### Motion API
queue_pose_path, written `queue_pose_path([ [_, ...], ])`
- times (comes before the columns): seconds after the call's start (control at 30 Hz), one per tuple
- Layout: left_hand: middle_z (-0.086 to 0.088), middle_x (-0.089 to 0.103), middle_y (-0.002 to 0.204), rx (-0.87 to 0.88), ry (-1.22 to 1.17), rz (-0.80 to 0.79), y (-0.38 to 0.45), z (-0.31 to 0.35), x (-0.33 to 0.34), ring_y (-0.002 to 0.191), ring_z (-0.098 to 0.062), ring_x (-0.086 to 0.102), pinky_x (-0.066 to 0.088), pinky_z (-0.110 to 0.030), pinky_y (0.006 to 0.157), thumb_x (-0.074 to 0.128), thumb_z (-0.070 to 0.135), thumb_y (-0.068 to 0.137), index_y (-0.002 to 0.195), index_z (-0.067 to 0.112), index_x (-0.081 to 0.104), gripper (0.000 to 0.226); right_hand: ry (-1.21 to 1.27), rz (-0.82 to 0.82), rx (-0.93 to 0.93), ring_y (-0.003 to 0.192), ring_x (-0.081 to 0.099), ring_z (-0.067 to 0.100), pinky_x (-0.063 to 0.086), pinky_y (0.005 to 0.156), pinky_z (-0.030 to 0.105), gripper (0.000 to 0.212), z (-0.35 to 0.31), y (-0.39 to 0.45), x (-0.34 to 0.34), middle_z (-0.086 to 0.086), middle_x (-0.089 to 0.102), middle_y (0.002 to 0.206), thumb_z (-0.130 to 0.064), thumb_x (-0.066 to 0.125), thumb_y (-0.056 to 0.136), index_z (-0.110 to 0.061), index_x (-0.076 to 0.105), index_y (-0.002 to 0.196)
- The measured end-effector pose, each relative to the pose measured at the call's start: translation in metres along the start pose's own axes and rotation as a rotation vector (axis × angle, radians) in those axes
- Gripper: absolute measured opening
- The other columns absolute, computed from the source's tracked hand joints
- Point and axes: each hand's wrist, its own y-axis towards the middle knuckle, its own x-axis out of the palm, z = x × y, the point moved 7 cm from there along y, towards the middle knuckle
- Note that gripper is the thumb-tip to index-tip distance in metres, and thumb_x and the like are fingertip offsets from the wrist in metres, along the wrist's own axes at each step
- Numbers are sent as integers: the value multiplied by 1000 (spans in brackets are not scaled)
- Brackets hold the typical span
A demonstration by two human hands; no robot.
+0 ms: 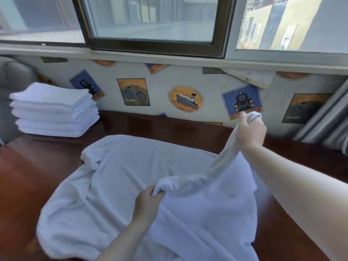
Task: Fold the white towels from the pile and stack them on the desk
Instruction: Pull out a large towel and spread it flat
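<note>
A white towel point(116, 185) lies spread and rumpled over the dark red-brown table point(28, 166), covering most of its near half and running off the bottom of the view. The left hand point(147, 203) grips a bunched ridge of the towel near its middle, fingers curled round the cloth. The right hand point(250, 131) is raised above the table's far right side, its fingers clamped on the towel's edge; a bit of cloth pokes out above the fist, and a taut strip of towel runs down from it to the left hand.

On the table's far left corner sits a stack point(54, 110) of folded white towels, well apart from the spread one, resting against the wall.

The wall point(163, 78) below the window point(154, 25) carries printed pictures: a bicycle on a yellow panel point(134, 92), a ship in an orange oval point(186, 98), and a locomotive on a blue square point(242, 101). Lettering sits under the ship, too blurred to read with confidence. A grey curtain point(327, 123) hangs at the right edge. No containers are in view.
</note>
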Motion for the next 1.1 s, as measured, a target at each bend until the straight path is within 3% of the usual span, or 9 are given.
queue_pose_path([
  [0.1,7,56,60,-144,-214,-167,-2,-11,-13,59,-16,51,35,-28,58,65,25,90,57,21,55,35,15,20,-85,87,47,21,35,78,28,29,-52,-3,34,3,51,89,-38,45,98,-13,46,83],
  [0.2,-12,75,92,-230,-393,-489,-6,-15,-28,77,-22,71,52,-27,65,77,20,79,85,8,77,13,-18,-20,-147,89,49,21,35,78,28,27,-96,-9,79,3,52,94,-37,45,96,-11,48,91],
  [0.27,-17,74,102,-222,-418,-597,-1,-22,-52,88,-26,72,56,-30,73,79,19,69,97,5,77,30,-60,-72,-171,89,51,22,37,77,31,30,-117,-18,114,5,52,96,-38,43,97,-9,51,103],
  [0.4,-15,73,106,-219,-436,-660,19,-44,-108,92,-26,71,55,-33,80,79,16,65,102,6,75,39,-166,-104,-186,94,53,23,43,80,35,36,-142,-41,179,8,53,104,-37,41,101,-7,48,120],
  [0.5,-13,72,111,-226,-467,-716,34,-57,-144,97,-24,70,55,-33,83,76,13,71,108,7,73,38,-172,-85,-271,100,58,27,49,88,43,30,-179,-52,225,5,52,100,-34,43,100,-7,49,113],
  [0.7,-2,72,115,-285,-519,-731,62,-104,-214,109,-19,67,54,-28,89,77,12,76,117,14,68,42,-116,-187,-406,89,48,16,39,82,27,25,-256,-99,356,-1,47,94,-31,48,98,-13,51,115],
  [0.8,6,74,107,-359,-452,-568,76,-148,-242,100,-10,69,53,-19,80,82,17,64,119,17,64,58,-28,-429,-242,84,55,17,44,73,28,6,-227,-147,437,-2,50,90,-21,46,99,-15,46,100],
  [0.93,10,75,101,-434,-361,-448,90,-207,-266,92,-6,70,54,-18,72,82,18,65,116,23,64,54,21,-909,128,124,48,19,39,88,29,53,-143,-243,507,1,44,143,-13,54,97,-17,33,146],
  [1.1,9,75,103,-398,-399,-482,91,-233,-263,96,-9,71,55,-22,77,67,9,90,114,21,68,27,-145,-905,209,105,56,16,41,81,24,40,-47,-322,463,2,59,128,-2,59,88,-18,57,124],
])
